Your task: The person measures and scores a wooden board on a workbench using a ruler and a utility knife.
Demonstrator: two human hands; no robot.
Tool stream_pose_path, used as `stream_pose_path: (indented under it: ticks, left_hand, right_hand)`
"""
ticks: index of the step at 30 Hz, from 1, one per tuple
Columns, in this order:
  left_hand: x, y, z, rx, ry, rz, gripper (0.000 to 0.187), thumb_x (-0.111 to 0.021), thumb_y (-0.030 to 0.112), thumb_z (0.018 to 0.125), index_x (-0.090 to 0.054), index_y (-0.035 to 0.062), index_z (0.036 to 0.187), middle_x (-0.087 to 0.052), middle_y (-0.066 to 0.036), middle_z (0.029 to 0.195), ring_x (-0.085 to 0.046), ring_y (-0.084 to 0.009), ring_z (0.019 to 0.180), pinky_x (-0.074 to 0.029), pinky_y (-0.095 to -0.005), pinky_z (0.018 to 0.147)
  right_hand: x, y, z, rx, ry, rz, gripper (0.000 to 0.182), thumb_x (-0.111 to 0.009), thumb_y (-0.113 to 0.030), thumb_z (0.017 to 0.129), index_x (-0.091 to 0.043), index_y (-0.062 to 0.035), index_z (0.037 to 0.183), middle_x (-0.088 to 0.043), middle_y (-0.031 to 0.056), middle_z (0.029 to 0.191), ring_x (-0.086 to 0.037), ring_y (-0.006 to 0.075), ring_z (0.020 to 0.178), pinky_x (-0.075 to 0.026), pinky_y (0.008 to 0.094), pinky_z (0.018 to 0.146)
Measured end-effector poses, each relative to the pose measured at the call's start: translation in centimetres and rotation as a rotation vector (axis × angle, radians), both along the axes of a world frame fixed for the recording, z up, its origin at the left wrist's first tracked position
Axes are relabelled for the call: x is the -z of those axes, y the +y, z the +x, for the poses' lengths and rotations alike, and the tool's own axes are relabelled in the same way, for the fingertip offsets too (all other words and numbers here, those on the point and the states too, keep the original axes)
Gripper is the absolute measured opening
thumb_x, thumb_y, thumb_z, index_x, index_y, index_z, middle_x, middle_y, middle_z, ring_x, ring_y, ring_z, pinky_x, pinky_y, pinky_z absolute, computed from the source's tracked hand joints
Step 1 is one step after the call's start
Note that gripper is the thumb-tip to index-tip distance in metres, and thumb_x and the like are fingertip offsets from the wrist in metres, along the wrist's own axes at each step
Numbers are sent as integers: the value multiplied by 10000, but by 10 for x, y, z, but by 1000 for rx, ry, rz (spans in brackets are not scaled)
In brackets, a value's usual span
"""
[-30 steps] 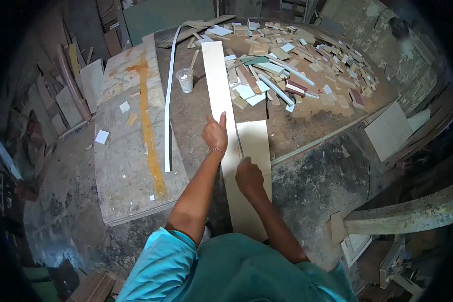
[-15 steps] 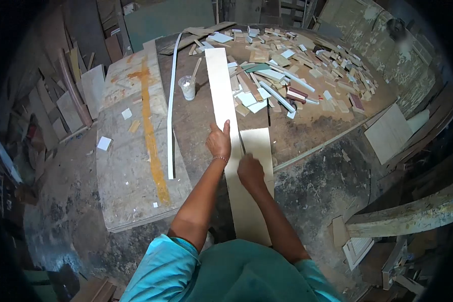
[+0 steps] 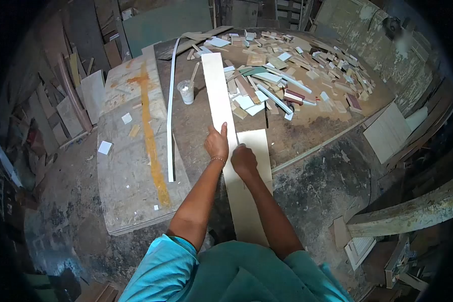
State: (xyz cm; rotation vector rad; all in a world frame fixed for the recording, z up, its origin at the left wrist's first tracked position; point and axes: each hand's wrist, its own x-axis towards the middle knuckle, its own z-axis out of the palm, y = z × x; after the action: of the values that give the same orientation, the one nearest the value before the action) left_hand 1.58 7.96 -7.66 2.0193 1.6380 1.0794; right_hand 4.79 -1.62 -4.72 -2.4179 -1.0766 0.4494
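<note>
A long white board strip lies lengthwise in front of me, pointing away. My left hand grips its left edge, thumb on top and fingers curled at the side. Close against the strip's right edge is my right hand, closed in a fist around a thin, dark, slender tool, mostly hidden by the fingers; I cannot tell its kind. Beneath the strip, a wider pale board reaches back toward my body under my right forearm.
A plastic cup with a stick stands left of the strip. Beyond it lies a long narrow white strip beside a stained panel. Scattered wood offcuts cover the table's far right. A curved wooden beam juts in at right.
My right hand has slid forward along the strip's edge, and less of the thin tool shows. My left hand keeps its grip on the strip. The view has shifted slightly.
</note>
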Motion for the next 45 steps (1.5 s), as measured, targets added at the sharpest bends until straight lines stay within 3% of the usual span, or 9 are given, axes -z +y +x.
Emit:
stream_pose_path:
  ticks: [8, 14, 20, 24, 28, 31, 37, 40, 45]
  left_hand:
    - [10, 6, 5, 0, -11, -68, 475, -462, 471, 813, -464, -4, 822, -570, -231, 613, -575, -388, 598, -442, -462, 566]
    - [3, 2, 1, -31, -2, -32, 481, -464, 471, 812, -463, -10, 812, -567, -234, 614, -574, -387, 600, -441, -464, 567]
    - [-1, -2, 3, -33, 6, -39, 484, -473, 466, 811, -469, -18, 814, -567, -239, 625, -572, -392, 607, -440, -468, 571]
    - [-6, -7, -3, -60, 8, -28, 501, -474, 472, 808, -480, -29, 828, -565, -257, 653, -566, -406, 624, -431, -484, 587]
    - [-2, -4, 0, -97, 49, 3, 488, -480, 467, 807, -468, -20, 837, -570, -234, 624, -576, -391, 613, -443, -460, 565]
    - [-1, -4, 0, -79, 30, 5, 489, -476, 467, 809, -464, -20, 848, -572, -241, 638, -577, -394, 622, -440, -469, 568]
    - [-4, -6, 0, -75, 16, -26, 515, -474, 482, 802, -470, -32, 839, -570, -255, 682, -565, -408, 649, -427, -481, 600]
    - [-1, -4, 1, -100, 68, -2, 499, -479, 478, 803, -462, -17, 859, -572, -242, 636, -580, -392, 628, -442, -474, 586]
    - [0, 1, 4, -57, 34, -32, 503, -476, 476, 805, -463, -23, 868, -572, -239, 628, -583, -388, 629, -445, -473, 589]
  right_hand:
    - [-9, -67, -26, -43, -5, -157, 217, -402, -131, 816, -485, 57, 884, -587, 235, 802, -591, 366, 780, -477, 442, 670]
    - [-1, 5, 0, -6, 3, -52, 218, -413, -136, 811, -490, 54, 885, -586, 238, 789, -596, 360, 751, -482, 435, 654]
    - [-11, -69, -20, -86, -43, -155, 234, -391, -147, 818, -501, 55, 861, -587, 224, 774, -593, 359, 718, -479, 434, 631]
    - [19, -11, 6, -100, -44, 208, 228, -393, -160, 818, -524, 26, 823, -586, 222, 764, -589, 367, 725, -472, 444, 635]
    - [6, -3, 4, -9, 27, 171, 192, -423, -116, 788, -520, 45, 829, -586, 248, 771, -588, 392, 750, -474, 451, 679]
    - [3, -66, -17, -82, -49, -50, 227, -406, -160, 812, -523, 34, 821, -582, 234, 778, -587, 368, 754, -469, 451, 656]
    - [7, -22, 6, -119, 73, 120, 247, -376, -149, 814, -486, 44, 922, -579, 257, 794, -586, 389, 764, -471, 460, 674]
    - [13, -7, 1, -21, 38, 215, 204, -409, -137, 804, -483, 44, 864, -578, 259, 752, -580, 405, 740, -458, 487, 675]
    - [5, -68, -10, -74, -21, -15, 237, -376, -138, 809, -507, 58, 838, -581, 254, 789, -588, 389, 741, -471, 466, 661]
